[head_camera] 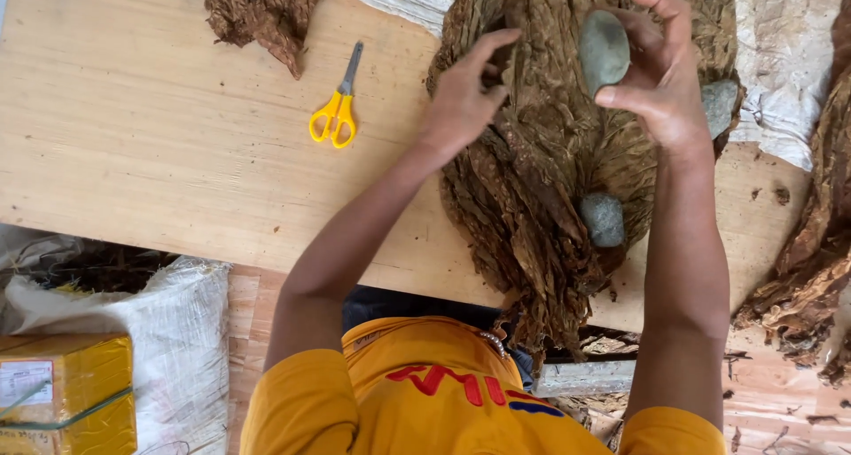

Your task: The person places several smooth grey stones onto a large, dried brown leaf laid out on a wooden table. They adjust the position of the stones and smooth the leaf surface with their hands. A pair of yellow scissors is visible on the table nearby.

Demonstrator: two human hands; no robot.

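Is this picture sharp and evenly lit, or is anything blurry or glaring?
In the head view, light is soft and even, with no strong shadows on the wooden board; the white sheet at top right looks bright, nearly washed out; the right hand holding a grey stone and the left hand on the dried leaves look slightly soft; the yellow scissors are crisp.

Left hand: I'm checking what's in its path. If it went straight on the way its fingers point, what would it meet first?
Most likely the pile of dried brown leaves: the left hand points right, fingertips already at its edge, though depth is unclear.

Grey stone [604,50], brown leaves [541,153], yellow-handled scissors [335,109], pale wooden board [160,118].
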